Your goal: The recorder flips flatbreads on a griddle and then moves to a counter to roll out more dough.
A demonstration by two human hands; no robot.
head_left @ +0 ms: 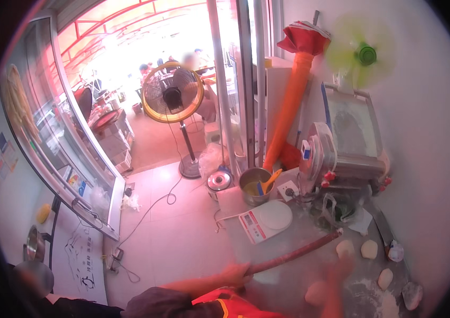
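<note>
My left hand point(240, 274) is closed around the near end of a long reddish-brown rolling pin point(292, 254), which slants up to the right over the metal worktop point(264, 274). My right hand point(340, 264), blurred, is over the worktop beside a dough piece point(345, 248); its fingers are not clear, and whether it touches the dough cannot be told. Another dough piece point(315, 293) lies left of my right wrist. Further pieces, one at the back point(369, 249) and one at the right point(385, 278), lie near scattered white flour point(386, 304).
A digital scale point(254, 228), a metal pot point(246, 187) with an orange-handled brush point(271, 181) and a dough-rolling machine point(352, 163) stand beyond the pin. Plastic bags point(334, 210) lie before the machine. A pedestal fan point(174, 95) stands by the doorway; a person point(32, 278) is at lower left.
</note>
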